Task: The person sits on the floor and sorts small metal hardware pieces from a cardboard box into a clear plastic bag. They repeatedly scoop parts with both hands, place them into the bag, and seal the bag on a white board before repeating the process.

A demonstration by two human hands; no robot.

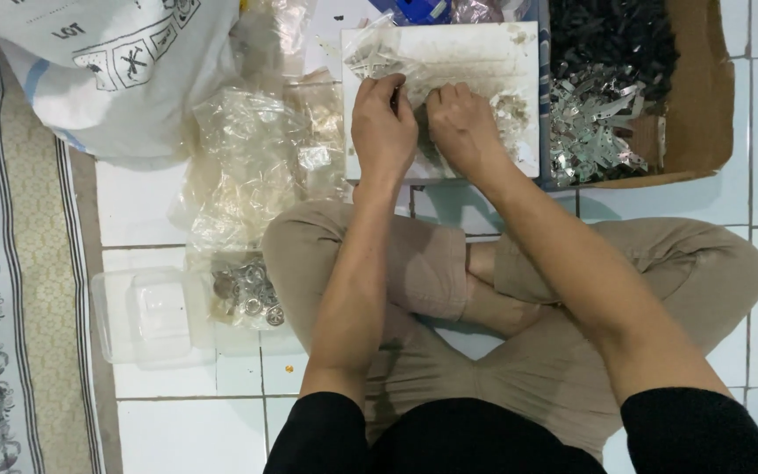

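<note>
I sit cross-legged on a tiled floor, both hands resting on a white flat board (484, 61) in front of my knees. My left hand (382, 125) is closed, pinching a small dark part between thumb and fingers. My right hand (460, 127) is also closed, fingers curled against the left hand over the same small part; what exactly it grips is hidden. A clear plastic bag of small metal pieces (377, 54) lies on the board's far left corner. A scatter of small parts (511, 114) lies on the board to the right of my hands.
A cardboard box (704, 105) at right holds shiny metal strips (594, 132) and black parts (611, 35). Crumpled clear bags (252, 162) lie left of the board. A clear plastic tub (146, 316) and a bag of round metal pieces (247, 290) sit by my left knee. A white sack (116, 70) lies far left.
</note>
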